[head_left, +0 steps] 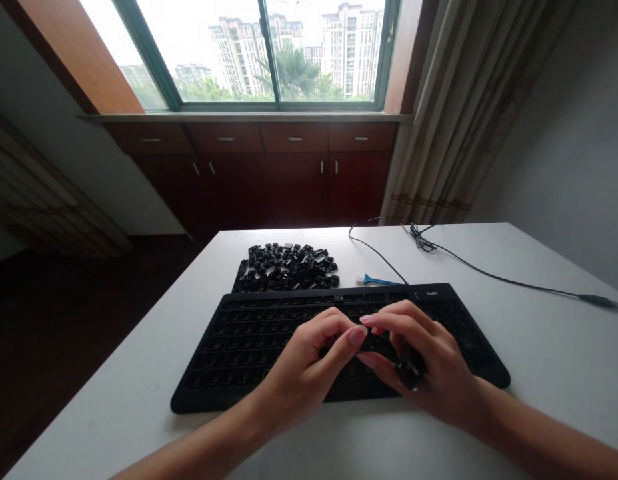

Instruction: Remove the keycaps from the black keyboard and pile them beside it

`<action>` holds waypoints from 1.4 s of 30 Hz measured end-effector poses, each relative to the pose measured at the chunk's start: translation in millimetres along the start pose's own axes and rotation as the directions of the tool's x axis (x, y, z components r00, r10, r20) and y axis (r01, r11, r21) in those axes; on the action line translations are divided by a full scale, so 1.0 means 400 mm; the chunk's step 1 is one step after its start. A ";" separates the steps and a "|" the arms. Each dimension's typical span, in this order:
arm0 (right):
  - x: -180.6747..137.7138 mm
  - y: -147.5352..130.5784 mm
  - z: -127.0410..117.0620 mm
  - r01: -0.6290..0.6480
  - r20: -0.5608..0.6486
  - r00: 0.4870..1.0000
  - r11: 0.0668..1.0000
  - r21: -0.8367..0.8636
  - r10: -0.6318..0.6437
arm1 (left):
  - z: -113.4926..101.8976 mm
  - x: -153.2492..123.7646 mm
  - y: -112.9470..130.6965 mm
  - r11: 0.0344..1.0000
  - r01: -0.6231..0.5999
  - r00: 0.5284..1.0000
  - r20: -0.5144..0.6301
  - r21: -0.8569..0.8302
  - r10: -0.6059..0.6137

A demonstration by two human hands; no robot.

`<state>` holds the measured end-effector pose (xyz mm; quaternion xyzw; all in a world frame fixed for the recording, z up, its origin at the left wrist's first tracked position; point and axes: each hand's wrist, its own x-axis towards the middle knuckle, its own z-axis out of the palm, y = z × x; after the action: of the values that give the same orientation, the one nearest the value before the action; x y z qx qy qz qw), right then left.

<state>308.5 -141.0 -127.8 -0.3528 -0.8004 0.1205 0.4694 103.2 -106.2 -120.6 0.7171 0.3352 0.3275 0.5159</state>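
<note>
White tabletop (553,353) near the window (229,60) bears my black keyboard (349,378), sockets (249,343) bare, a keycap heap (291,267) behind. My left hand (316,357) has thumb and forefinger nearly together, any hold hidden; my half-curled right hand (433,353) cups small black pieces (410,368) over the keyboard, probably light, stiff, slippery, best pinched by their sides.

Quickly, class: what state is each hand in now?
Left hand: closed in a pinch; contents can't be told.
Right hand: curled, holding small black pieces.

You have a black keyboard (256,340) and black keycaps (293,268) on a white table (549,347) — the far brush handle (381,281) is blue.
</note>
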 end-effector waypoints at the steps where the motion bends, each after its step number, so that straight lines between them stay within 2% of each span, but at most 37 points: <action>1: 0.000 -0.002 -0.001 0.005 0.000 1.000 1.000 -0.006 -0.005 | 0.000 0.000 -0.001 1.000 -0.006 1.000 0.007 0.007 0.006; 6: 0.005 -0.005 -0.003 0.082 -0.001 0.997 0.996 -0.043 -0.082 | -0.002 -0.001 -0.002 0.998 -0.042 0.999 0.028 0.036 0.041; 9: 0.009 0.000 -0.011 0.110 0.017 0.994 0.990 -0.088 -0.109 | 0.000 -0.005 0.003 0.992 -0.089 0.994 0.077 0.092 0.083; 13: 0.016 0.010 -0.044 0.139 0.020 0.990 0.974 -0.180 -0.137 | 0.011 -0.018 0.004 0.934 -0.258 0.959 0.183 0.246 0.217; 17: 0.020 0.017 -0.118 0.151 -0.026 0.985 0.912 -0.381 -0.173 | 0.025 -0.031 -0.006 0.754 -0.504 0.863 0.295 0.422 0.411; 20: 0.012 0.035 -0.195 0.092 -0.054 0.989 0.850 -0.518 -0.140 | 0.030 -0.035 -0.012 0.640 -0.594 0.804 0.382 0.487 0.455; 24: -0.032 0.067 -0.286 0.015 -0.086 0.992 0.764 -0.645 -0.092 | 0.030 -0.037 -0.012 0.595 -0.615 0.789 0.399 0.518 0.468; 27: -0.098 0.062 -0.317 -0.088 -0.158 0.987 0.743 -0.664 -0.025 | 0.029 -0.036 -0.012 0.583 -0.619 0.785 0.396 0.526 0.476; 30: -0.174 0.026 -0.307 -0.175 -0.172 0.982 0.724 -0.667 0.079 | 0.030 -0.034 -0.011 0.569 -0.623 0.782 0.409 0.536 0.471; 33: -0.229 -0.012 -0.268 -0.189 -0.176 0.980 0.692 -0.697 0.091 | 0.031 -0.034 -0.011 0.560 -0.625 0.780 0.419 0.543 0.465; 38: -0.256 -0.026 -0.205 -0.197 -0.176 0.979 0.671 -0.715 0.100 | 0.030 -0.036 -0.013 0.566 -0.619 0.786 0.426 0.545 0.448; 42: -0.263 -0.016 -0.193 -0.190 -0.158 0.981 0.665 -0.722 0.109 | 0.030 -0.034 -0.013 0.563 -0.622 0.783 0.428 0.545 0.451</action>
<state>402.9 -227.4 -153.7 -0.5815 -0.7247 -0.1906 0.3167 104.9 -122.2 -130.5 0.9523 0.1273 0.2400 0.1388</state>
